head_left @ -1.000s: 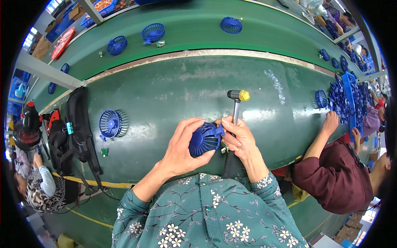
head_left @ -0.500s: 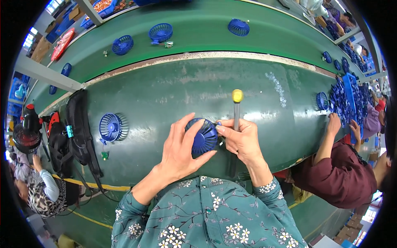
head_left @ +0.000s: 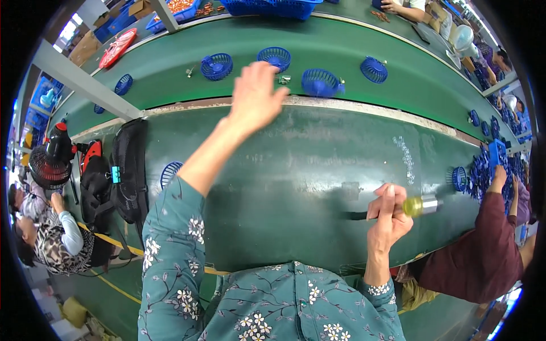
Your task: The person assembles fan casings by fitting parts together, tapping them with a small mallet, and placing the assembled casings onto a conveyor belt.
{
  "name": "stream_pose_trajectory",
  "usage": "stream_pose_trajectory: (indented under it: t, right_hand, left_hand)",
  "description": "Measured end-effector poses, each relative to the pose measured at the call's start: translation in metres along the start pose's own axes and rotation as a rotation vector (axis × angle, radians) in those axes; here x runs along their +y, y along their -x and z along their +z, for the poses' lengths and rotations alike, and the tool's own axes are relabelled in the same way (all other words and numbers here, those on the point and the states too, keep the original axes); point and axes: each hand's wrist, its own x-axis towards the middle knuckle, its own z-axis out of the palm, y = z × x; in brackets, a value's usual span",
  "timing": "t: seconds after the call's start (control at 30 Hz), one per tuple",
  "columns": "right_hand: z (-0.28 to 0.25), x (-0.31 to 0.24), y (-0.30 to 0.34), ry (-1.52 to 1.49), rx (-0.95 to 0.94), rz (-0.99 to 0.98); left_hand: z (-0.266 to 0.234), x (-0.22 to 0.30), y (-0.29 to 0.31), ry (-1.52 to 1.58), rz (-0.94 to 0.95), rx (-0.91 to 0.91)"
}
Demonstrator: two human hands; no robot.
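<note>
My left hand reaches over the far edge of the table to the green belt, fingers stretched and slightly blurred, holding nothing. Just right of it lies a blue round fan housing; a second fan housing is just beyond my fingertips, and a small green circuit board lies between them. In my right hand, closed above the table, is what looks like a small hammer, with a translucent yellow and silver head and a black handle. My left forearm partly covers another fan housing.
More fan housings lie along the green belt. A black bag and a black-and-red fan are at left. On the right, a co-worker in maroon sits by a heap of blue parts. A grey post rises at left.
My left hand has let go of the fan housing, which now lies on the belt, and is stretched far forward. My right hand has moved right, tilting the hammer from upright to sideways. The view has shifted.
</note>
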Motion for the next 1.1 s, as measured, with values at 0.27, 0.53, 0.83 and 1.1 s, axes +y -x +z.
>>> stream_pose_trajectory:
  t: [0.27, 0.53, 0.83, 1.1]
  right_hand:
    - [0.008, 0.006, -0.005, 0.055, -0.168, -0.002]
    - [0.003, 0.009, -0.013, 0.007, -0.287, 0.325]
    - [0.043, -0.015, -0.006, 0.208, -0.638, 0.272]
    - [0.025, -0.004, -0.006, -0.015, -0.624, 0.561]
  left_hand:
    - [-0.004, -0.122, 0.007, -0.558, -0.216, -0.225]
    - [-0.057, 0.038, 0.032, 0.226, -0.422, -0.165]
    - [-0.066, 0.120, 0.107, 1.069, -0.486, -0.363]
    - [-0.091, 0.095, 0.140, 1.290, -0.740, -0.150]
